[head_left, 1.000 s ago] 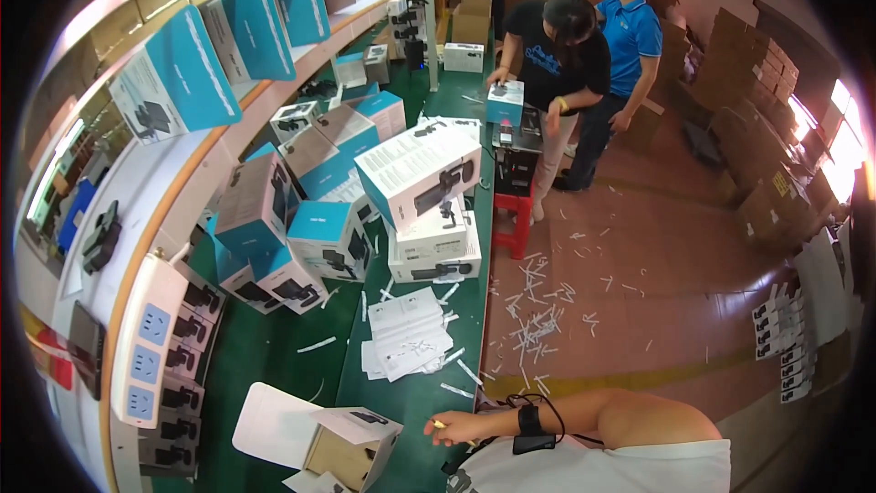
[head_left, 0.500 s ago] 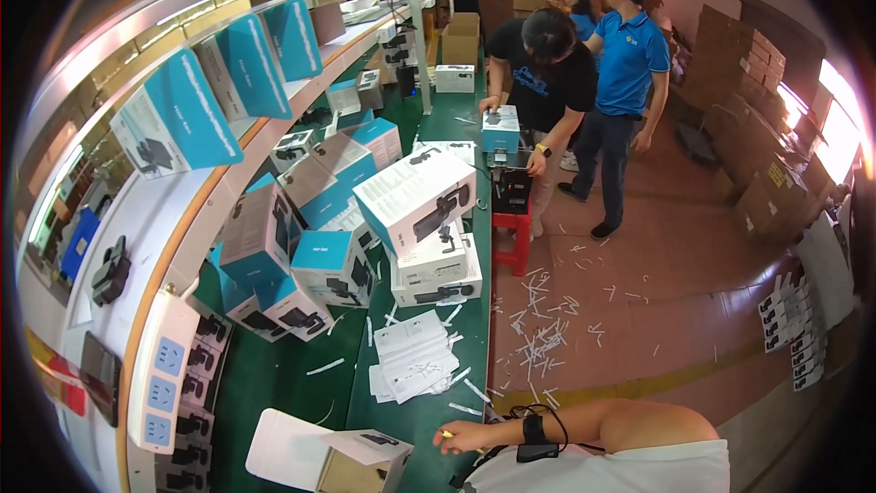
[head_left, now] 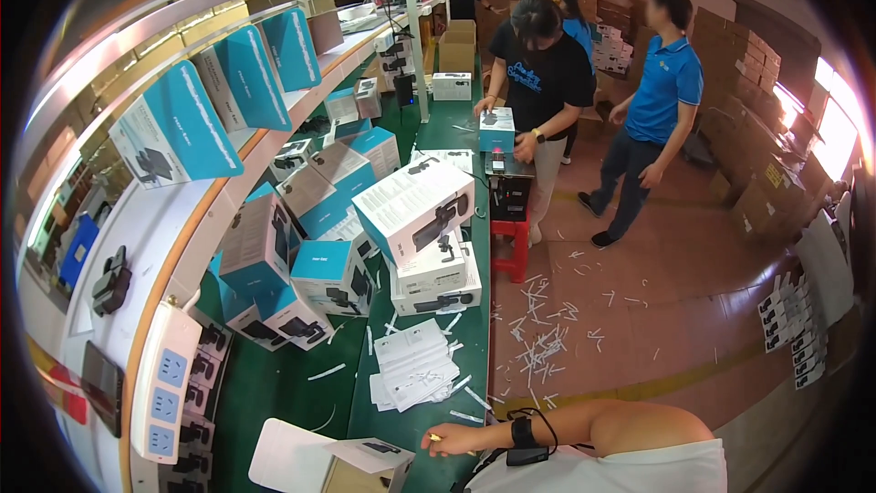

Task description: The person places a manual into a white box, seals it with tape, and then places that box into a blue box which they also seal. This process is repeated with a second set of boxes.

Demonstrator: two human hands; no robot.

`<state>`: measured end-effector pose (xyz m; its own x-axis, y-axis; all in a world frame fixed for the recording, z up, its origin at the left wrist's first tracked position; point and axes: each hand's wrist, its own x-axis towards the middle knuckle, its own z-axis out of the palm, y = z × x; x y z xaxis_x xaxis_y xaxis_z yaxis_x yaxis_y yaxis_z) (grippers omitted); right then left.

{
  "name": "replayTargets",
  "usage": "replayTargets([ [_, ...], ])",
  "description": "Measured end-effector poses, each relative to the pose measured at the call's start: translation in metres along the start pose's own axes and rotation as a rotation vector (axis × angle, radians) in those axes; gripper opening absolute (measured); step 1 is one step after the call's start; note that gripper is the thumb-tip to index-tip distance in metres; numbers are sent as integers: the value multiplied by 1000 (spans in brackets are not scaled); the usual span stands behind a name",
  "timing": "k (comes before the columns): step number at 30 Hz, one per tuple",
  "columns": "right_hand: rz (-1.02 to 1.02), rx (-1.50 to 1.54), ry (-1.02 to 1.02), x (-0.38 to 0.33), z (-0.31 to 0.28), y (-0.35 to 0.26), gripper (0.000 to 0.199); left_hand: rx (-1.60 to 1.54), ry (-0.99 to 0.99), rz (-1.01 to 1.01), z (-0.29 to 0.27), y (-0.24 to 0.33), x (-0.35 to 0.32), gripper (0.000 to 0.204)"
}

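My right hand (head_left: 447,439) is at the bottom centre, over the edge of the green bench. Its fingers are closed around a small yellow thing (head_left: 435,438), slim in shape; its kind does not show. Just left of it stands an open carton (head_left: 370,466), its white lid flap (head_left: 290,456) folded out to the left and brown cardboard inside. Beyond the hand lies a loose pile of white printed sheets (head_left: 415,356), with thin white strips around it. My left hand is out of view.
Stacked white-and-blue boxes (head_left: 415,210) fill the green bench (head_left: 365,424). A shelf with a power strip (head_left: 166,383) runs along the left. Across the bench a person in black (head_left: 543,64) handles a box (head_left: 496,131); a person in blue (head_left: 664,87) stands behind. Paper scraps (head_left: 543,347) litter the floor.
My right hand has shifted slightly left, closer to the open carton, still holding the yellow thing. The person in blue has stepped right and turned; the person in black has straightened somewhat.
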<state>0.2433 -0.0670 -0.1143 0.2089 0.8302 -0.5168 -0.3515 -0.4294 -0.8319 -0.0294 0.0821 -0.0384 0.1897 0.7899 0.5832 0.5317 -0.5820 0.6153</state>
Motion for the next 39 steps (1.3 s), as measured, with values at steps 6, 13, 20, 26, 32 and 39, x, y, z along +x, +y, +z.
replayTargets([
  [6, -27, -15, -38, 9, 8, -4, 28, 184, 50, 108, 8, 50, 30, 46],
  [13, -28, -42, -16, 4, 5, 1, 27, 88, -2, -18, -4, 40, 24, 49],
  [20, -320, -209, 54, 11, 29, -45, 24, 205, -90, 88, 12, -4, -5, 56],
  [26, -642, -295, 97, 8, 54, -80, 23, -20, 212, -61, 2, 25, 16, 72],
  [32, -576, -340, -14, -25, 55, -119, 46, -302, -117, -504, -4, 37, 3, 69],
  [39, -640, -523, 189, 12, 74, -93, 66, -324, -338, -571, 6, 30, -2, 58],
])
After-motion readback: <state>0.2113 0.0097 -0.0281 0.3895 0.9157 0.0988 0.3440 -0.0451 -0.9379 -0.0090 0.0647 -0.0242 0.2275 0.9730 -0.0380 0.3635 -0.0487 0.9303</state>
